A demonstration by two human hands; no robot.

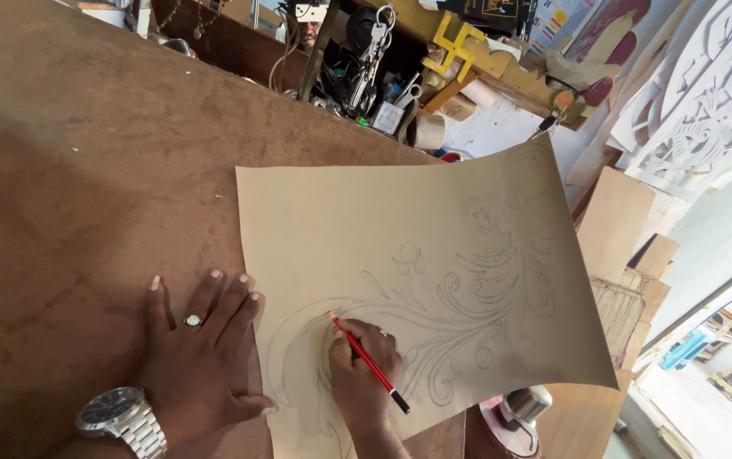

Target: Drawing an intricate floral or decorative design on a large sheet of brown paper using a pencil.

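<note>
Red pencil with black end (370,363) tip down on the tan paper sheet with pencilled scrollwork (417,255), near the brown bench's (68,170) front edge, right hand (364,370) grip closed around the pencil, left hand (198,357) open, flat, fingers spread across the sheet's left edge, silver wristwatch (124,418).

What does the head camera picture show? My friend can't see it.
A right hand draws swirls with a red pencil on a tan sheet. The left hand, wearing a ring and watch, rests flat on the brown table at the sheet's edge.
</note>
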